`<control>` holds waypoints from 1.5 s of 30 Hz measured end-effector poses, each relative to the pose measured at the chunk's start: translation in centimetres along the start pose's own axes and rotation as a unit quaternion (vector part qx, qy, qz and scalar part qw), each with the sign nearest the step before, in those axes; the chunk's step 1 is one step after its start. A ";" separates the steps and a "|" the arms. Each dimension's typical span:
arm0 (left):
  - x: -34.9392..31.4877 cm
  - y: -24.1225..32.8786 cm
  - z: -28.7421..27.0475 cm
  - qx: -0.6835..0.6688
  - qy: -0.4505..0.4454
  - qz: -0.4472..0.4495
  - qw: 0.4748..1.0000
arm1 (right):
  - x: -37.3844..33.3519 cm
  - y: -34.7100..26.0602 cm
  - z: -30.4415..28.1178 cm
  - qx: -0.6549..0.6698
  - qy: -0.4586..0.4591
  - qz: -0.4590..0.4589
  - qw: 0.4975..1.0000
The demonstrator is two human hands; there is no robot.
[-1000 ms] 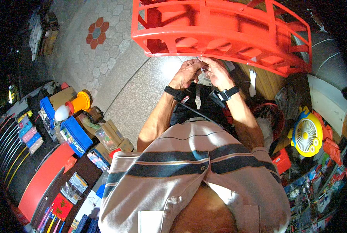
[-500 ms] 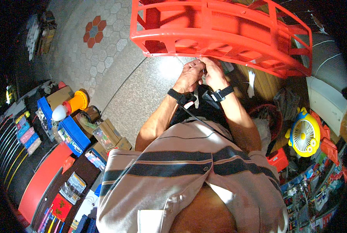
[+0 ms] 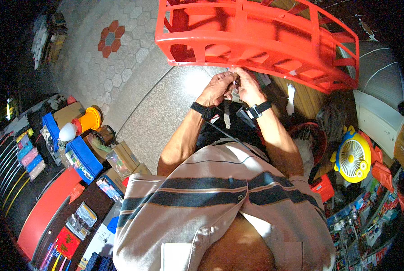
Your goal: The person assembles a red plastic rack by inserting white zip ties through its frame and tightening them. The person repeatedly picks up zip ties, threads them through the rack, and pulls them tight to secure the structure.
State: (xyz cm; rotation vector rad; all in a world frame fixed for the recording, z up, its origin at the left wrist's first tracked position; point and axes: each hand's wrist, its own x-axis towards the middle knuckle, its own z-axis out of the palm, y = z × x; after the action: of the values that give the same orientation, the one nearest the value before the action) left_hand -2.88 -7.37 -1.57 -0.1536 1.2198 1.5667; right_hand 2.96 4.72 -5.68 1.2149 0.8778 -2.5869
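A large red plastic rack (image 3: 256, 34), with slatted openings along its side, fills the upper part of the view. Right below its near edge, my left hand (image 3: 217, 89) and my right hand (image 3: 250, 87) meet, fingertips pinched together. A tiny pale bit shows between the fingers, too small to name. My right thumb and fingers touch or nearly touch the rack's lower rim. Dark bands circle both wrists. To the right of my right hand, a bundle of thin white strips (image 3: 291, 98), resembling cable ties, lies on a brown wooden surface.
Left stand blue bins (image 3: 85, 158), cardboard boxes, an orange-and-white lamp-like object (image 3: 86, 121) and a red panel (image 3: 46, 212). On the right are a yellow-and-blue fan (image 3: 353, 157), a dark red bucket (image 3: 318, 140) and hanging packaged goods. Grey paving (image 3: 147, 104) lies ahead left.
My hands stay close together under the rack's rim, the fingers slightly shifted so a pale bit now shows between them. The rack's left end appears a little farther right.
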 end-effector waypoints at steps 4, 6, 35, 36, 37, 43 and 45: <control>0.1 0.1 -0.2 -0.040 0.001 -0.023 0.999 | -0.5 0.4 0.3 0.055 0.038 -0.026 0.997; 0.0 0.3 -0.2 -0.061 -0.012 -0.031 0.998 | -0.5 0.7 0.7 0.016 0.019 -0.103 0.994; 0.0 0.5 0.0 -0.099 -0.009 -0.033 0.995 | 0.8 3.3 1.9 0.035 0.138 -0.167 0.976; -0.1 0.5 0.0 -0.095 -0.007 -0.026 0.995 | 0.9 3.4 1.8 0.023 0.142 -0.162 0.976; -0.1 0.7 -0.1 -0.105 -0.011 -0.033 0.994 | 0.9 3.5 1.7 0.032 0.113 -0.172 0.978; 1.9 1.9 -0.5 -0.300 -0.090 -0.124 0.942 | 0.9 4.8 0.6 0.072 0.020 -0.259 0.963; 2.8 2.1 -0.4 -0.330 -0.098 -0.158 0.926 | 1.1 4.8 -0.1 0.064 0.025 -0.227 0.971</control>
State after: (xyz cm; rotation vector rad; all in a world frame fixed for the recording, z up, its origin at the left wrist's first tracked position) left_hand -5.87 -5.57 -2.28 -0.5838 0.4436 1.6000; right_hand 4.01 0.95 -8.68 1.2376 1.1300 -3.0209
